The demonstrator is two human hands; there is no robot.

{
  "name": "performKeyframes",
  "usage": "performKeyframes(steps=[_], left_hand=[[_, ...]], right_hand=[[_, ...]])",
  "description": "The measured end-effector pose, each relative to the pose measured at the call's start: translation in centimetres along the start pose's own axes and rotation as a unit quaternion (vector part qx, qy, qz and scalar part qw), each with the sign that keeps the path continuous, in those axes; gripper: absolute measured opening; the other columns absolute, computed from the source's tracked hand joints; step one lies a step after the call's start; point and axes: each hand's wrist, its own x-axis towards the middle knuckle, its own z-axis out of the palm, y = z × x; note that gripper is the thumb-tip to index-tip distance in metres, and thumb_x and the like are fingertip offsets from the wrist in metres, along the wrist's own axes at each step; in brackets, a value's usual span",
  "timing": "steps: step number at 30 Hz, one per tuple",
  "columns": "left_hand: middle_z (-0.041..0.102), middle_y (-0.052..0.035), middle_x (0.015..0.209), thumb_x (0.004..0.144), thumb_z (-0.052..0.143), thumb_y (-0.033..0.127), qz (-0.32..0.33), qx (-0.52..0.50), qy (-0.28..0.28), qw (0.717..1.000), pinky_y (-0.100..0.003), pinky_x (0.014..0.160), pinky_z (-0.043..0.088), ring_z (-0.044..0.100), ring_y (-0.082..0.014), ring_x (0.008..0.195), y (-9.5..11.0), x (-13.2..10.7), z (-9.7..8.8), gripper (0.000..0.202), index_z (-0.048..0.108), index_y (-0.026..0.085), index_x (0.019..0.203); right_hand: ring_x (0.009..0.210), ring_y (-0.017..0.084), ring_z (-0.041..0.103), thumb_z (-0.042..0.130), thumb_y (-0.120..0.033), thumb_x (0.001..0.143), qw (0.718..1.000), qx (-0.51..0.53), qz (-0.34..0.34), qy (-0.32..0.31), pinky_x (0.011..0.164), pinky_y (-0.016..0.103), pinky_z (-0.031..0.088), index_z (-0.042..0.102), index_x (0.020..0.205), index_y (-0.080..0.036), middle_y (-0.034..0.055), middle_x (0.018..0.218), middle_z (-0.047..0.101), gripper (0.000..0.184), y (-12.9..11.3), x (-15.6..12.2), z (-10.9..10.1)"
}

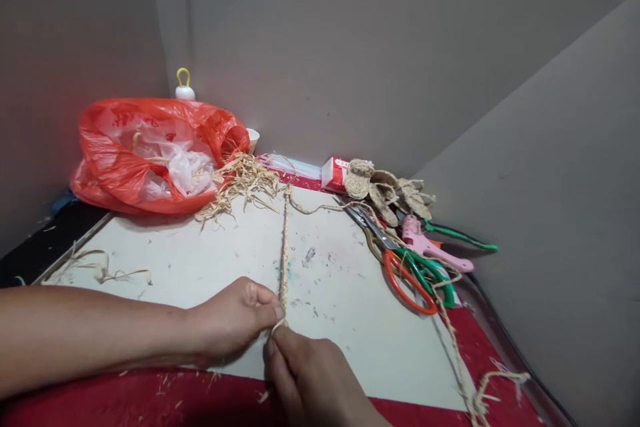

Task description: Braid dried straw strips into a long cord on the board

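Note:
A narrow braid of pale straw-like fibre runs straight down the middle of the white board toward me. My left hand pinches the braid's near end between thumb and fingers. Just below it, my right hand is closed on the loose strands at that same end, and a small loop of strand shows between the two hands. The far end of the braid meets a thin twisted cord that trails off to the right. My right fingertips are partly hidden.
A red plastic bag and a heap of dry fibre lie at the back left. On the right are orange-handled scissors, green-handled scissors, a pink glue gun, woven pieces and a red-and-white box. Grey panels stand behind.

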Motion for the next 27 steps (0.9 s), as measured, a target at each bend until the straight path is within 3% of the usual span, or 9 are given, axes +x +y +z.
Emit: performKeyframes(steps=[4, 7, 10, 13, 15, 16, 20, 23, 27], left_hand=[[0.028, 0.0103, 0.034, 0.07, 0.061, 0.05, -0.03, -0.046, 0.008, 0.998, -0.023, 0.037, 0.01, 0.017, -0.0048, 0.032, -0.1, -0.4, 0.6, 0.037, 0.049, 0.018, 0.057], [0.042, 0.0062, 0.041, 0.067, 0.064, 0.054, -0.005, -0.078, -0.004, 0.997, -0.021, 0.039, 0.018, 0.027, -0.0048, 0.036, -0.3, -0.4, 0.8, 0.041, 0.057, 0.014, 0.063], [0.051, 0.002, 0.05, 0.067, 0.065, 0.051, 0.021, -0.062, 0.008, 0.998, -0.02, 0.045, 0.026, 0.038, -0.0064, 0.045, -0.5, -0.4, 0.5, 0.04, 0.061, 0.011, 0.067], [0.037, 0.0079, 0.04, 0.074, 0.06, 0.05, 0.011, -0.002, 0.011, 1.0, -0.02, 0.041, 0.018, 0.025, -0.0054, 0.039, -0.8, -0.4, -0.2, 0.037, 0.058, 0.013, 0.068], [0.028, 0.0105, 0.035, 0.077, 0.057, 0.05, 0.002, 0.005, 0.001, 1.0, -0.021, 0.039, 0.012, 0.018, -0.0055, 0.035, -1.0, -0.6, -0.6, 0.036, 0.056, 0.015, 0.07], [0.027, 0.0108, 0.035, 0.078, 0.056, 0.05, -0.001, 0.003, -0.002, 1.0, -0.022, 0.039, 0.01, 0.017, -0.0056, 0.034, -1.0, -0.7, -0.7, 0.035, 0.056, 0.015, 0.071], [0.029, 0.0107, 0.036, 0.08, 0.056, 0.048, 0.022, 0.022, -0.007, 0.999, -0.021, 0.04, 0.013, 0.018, -0.0052, 0.036, -0.7, -0.8, -0.8, 0.035, 0.056, 0.014, 0.072], [0.044, 0.0065, 0.046, 0.08, 0.057, 0.046, 0.063, 0.009, -0.026, 0.998, -0.019, 0.048, 0.028, 0.034, -0.0058, 0.044, -0.6, -0.6, -0.6, 0.035, 0.056, 0.013, 0.069], [0.061, -0.0027, 0.065, 0.079, 0.059, 0.048, 0.085, -0.054, -0.069, 0.993, -0.025, 0.068, 0.041, 0.053, -0.0118, 0.064, -1.0, -0.2, -0.4, 0.038, 0.056, 0.012, 0.069]], right_hand=[[0.035, 0.014, 0.044, 0.044, -0.012, 0.08, 0.979, -0.15, -0.113, 0.082, 0.041, 0.03, 0.015, 0.057, 0.081, -0.015, 0.0067, 0.055, 0.066, 0.013, 0.1, 0.1, 0.4], [0.035, 0.016, 0.048, 0.046, -0.007, 0.075, 0.963, -0.193, -0.143, 0.121, 0.04, 0.03, 0.015, 0.059, 0.081, -0.013, 0.0061, 0.052, 0.063, 0.016, 0.1, 0.2, 0.6], [0.033, 0.012, 0.041, 0.051, -0.009, 0.074, 0.965, -0.182, -0.166, 0.093, 0.038, 0.029, 0.014, 0.059, 0.073, -0.016, 0.0032, 0.051, 0.062, 0.011, 0.3, 0.0, 1.0], [0.034, 0.008, 0.032, 0.06, -0.023, 0.077, 0.979, -0.035, -0.202, 0.008, 0.037, 0.025, 0.015, 0.057, 0.059, -0.022, -0.0041, 0.047, 0.058, 0.018, 0.8, -0.7, 0.4], [0.037, 0.008, 0.034, 0.064, -0.036, 0.077, 0.979, 0.115, -0.168, 0.007, 0.039, 0.023, 0.022, 0.055, 0.053, -0.023, -0.0053, 0.045, 0.054, 0.029, 1.2, -1.3, -0.9], [0.039, 0.009, 0.037, 0.064, -0.041, 0.078, 0.973, 0.184, -0.121, 0.064, 0.04, 0.023, 0.025, 0.054, 0.052, -0.022, -0.0042, 0.044, 0.052, 0.033, 1.3, -1.4, -1.8], [0.067, 0.017, 0.057, 0.045, -0.044, 0.091, 0.928, 0.305, 0.038, 0.212, 0.062, 0.027, 0.043, 0.064, 0.089, -0.021, 0.0043, 0.072, 0.064, 0.03, 1.2, -0.5, -3.9], [0.076, 0.018, 0.059, 0.053, -0.047, 0.087, 0.915, 0.384, 0.05, 0.114, 0.07, 0.028, 0.045, 0.062, 0.1, -0.017, 0.0057, 0.079, 0.065, 0.034, 1.0, 0.8, -3.1], [0.042, 0.007, 0.031, 0.046, -0.051, 0.089, 0.874, 0.477, 0.083, -0.042, 0.042, 0.02, 0.025, 0.055, 0.077, -0.018, -0.0063, 0.051, 0.042, 0.037, 1.2, 1.5, -1.2]])
